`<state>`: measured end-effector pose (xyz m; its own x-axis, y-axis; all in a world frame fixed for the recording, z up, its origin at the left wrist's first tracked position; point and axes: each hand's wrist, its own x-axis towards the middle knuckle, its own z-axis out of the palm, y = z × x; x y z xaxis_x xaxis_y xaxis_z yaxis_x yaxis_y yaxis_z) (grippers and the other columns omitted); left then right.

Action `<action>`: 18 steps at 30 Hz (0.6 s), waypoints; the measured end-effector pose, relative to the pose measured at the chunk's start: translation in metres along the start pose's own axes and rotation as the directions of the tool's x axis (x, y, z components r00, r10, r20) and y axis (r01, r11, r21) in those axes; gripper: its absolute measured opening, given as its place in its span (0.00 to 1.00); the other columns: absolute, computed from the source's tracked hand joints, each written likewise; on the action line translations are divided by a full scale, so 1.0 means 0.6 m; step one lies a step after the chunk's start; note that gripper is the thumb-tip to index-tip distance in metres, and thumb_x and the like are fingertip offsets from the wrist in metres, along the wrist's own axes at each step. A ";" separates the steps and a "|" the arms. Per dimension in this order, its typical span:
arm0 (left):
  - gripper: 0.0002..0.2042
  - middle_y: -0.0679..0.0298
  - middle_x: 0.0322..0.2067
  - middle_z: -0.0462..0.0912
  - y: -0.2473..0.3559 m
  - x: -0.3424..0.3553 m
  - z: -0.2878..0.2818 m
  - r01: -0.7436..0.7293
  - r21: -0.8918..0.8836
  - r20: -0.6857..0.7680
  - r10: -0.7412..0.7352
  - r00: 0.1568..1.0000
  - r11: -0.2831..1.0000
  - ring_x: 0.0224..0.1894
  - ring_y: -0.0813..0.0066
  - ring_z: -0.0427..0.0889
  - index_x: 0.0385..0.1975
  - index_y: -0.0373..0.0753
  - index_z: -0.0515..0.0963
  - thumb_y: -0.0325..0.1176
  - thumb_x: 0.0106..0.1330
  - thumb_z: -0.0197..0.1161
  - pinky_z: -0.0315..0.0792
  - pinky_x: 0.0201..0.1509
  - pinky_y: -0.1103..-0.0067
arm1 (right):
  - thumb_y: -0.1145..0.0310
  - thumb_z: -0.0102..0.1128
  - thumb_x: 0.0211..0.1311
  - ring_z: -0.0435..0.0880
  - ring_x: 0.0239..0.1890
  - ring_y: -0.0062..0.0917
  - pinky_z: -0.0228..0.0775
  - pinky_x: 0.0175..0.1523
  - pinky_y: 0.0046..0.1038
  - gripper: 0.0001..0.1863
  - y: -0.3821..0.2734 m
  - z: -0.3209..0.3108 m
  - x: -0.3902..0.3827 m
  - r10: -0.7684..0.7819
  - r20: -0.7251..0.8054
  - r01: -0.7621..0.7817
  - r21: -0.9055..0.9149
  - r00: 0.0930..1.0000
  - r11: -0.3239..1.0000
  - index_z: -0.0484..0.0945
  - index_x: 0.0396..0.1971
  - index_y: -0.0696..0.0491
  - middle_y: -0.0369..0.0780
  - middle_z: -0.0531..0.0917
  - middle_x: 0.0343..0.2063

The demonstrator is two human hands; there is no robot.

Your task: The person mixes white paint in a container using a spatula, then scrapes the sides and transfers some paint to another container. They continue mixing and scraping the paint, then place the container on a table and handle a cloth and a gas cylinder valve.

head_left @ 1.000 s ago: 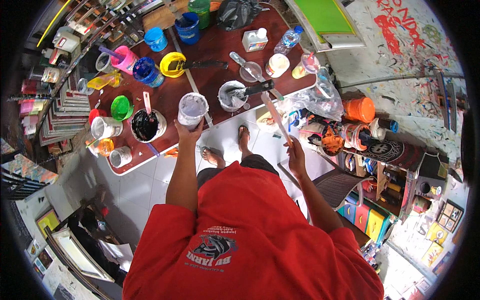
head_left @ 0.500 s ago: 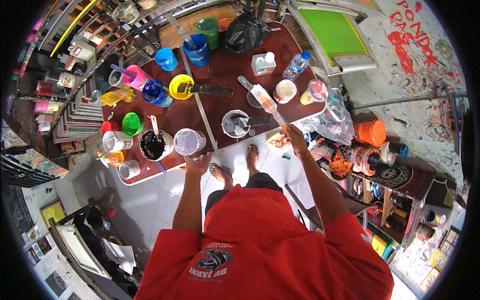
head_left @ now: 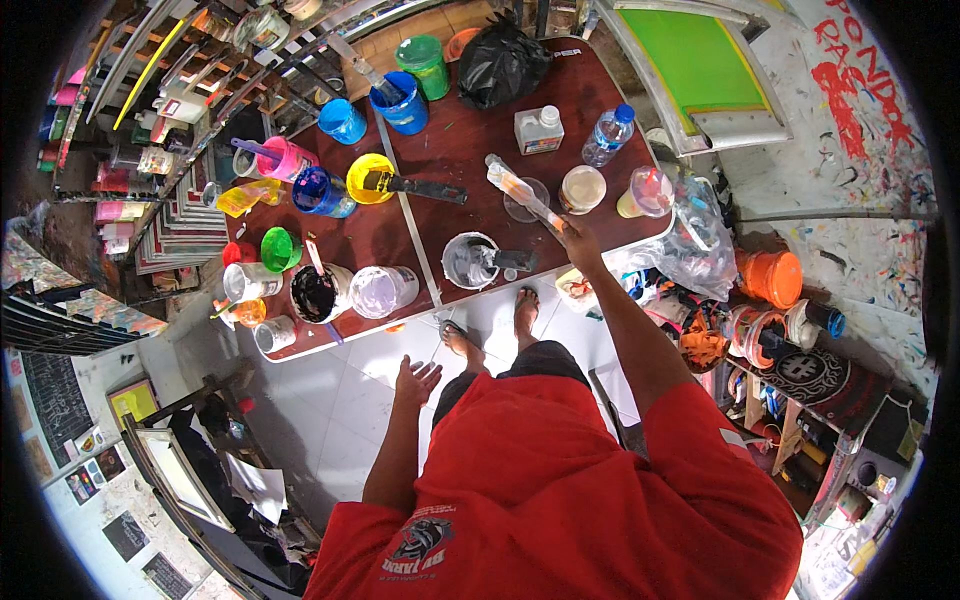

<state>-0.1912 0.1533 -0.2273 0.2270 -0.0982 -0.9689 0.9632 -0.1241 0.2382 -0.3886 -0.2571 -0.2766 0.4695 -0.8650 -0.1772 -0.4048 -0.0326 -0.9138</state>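
Observation:
My right hand (head_left: 580,246) is closed around the handle end of a long spatula (head_left: 525,193), its flat length smeared whitish and orange. The spatula points away to the left, passing over a round clear lid (head_left: 541,207) on the table. Close to it stand a tub with pale contents (head_left: 582,190) and a grey-white pot (head_left: 468,262) with a dark-handled tool in it. My left hand (head_left: 417,380) is open and holds nothing, fingers apart, above the floor in front of the table edge. Nearest to it is a tub of white paint (head_left: 384,291), beside a tub of black paint (head_left: 321,293).
Blue, yellow, pink and green paint pots stand on the dark red table (head_left: 440,225). Toward the back are a black plastic bag (head_left: 503,65), a white bottle (head_left: 539,130) and a water bottle (head_left: 608,135). An orange bucket (head_left: 770,278) sits at the right.
My left hand has drawn back from the white paint tub toward my body and opened. My right hand still holds the spatula, shifted slightly over the table. The view has moved a little.

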 end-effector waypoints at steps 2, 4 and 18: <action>0.35 0.45 0.56 0.63 0.001 0.002 -0.011 -0.010 0.006 -0.010 0.010 1.000 1.000 0.52 0.46 0.72 0.62 0.30 0.49 0.54 0.67 0.45 0.70 0.55 0.61 | 0.69 0.52 0.58 0.78 0.43 0.41 0.69 0.47 0.38 0.20 -0.027 -0.004 -0.013 -0.128 -0.085 0.100 -0.282 0.988 0.954 0.70 0.49 0.61 0.51 0.78 0.39; 0.35 0.45 0.56 0.63 0.003 0.001 -0.016 -0.018 0.013 -0.019 0.018 1.000 1.000 0.52 0.45 0.73 0.61 0.30 0.50 0.54 0.67 0.45 0.70 0.55 0.61 | 0.69 0.54 0.54 0.75 0.46 0.46 0.69 0.48 0.41 0.22 -0.061 -0.007 -0.031 -0.185 -0.140 0.110 -0.421 0.973 0.900 0.69 0.50 0.60 0.53 0.76 0.41; 0.32 0.48 0.61 0.60 0.012 0.048 0.043 -0.087 0.788 0.212 -0.136 0.968 0.610 0.58 0.52 0.67 0.60 0.35 0.57 0.57 0.66 0.44 0.62 0.58 0.58 | 0.57 0.59 0.57 0.79 0.45 0.37 0.70 0.49 0.34 0.27 0.011 -0.054 -0.350 0.473 -0.421 -0.525 -0.008 0.774 0.851 0.71 0.51 0.59 0.51 0.77 0.46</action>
<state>-0.1813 0.1239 -0.2516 0.0584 -0.2878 -0.9559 0.4546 -0.8448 0.2821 -0.5156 -0.0917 -0.2335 -0.1585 -0.8957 -0.4154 -0.5976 0.4219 -0.6818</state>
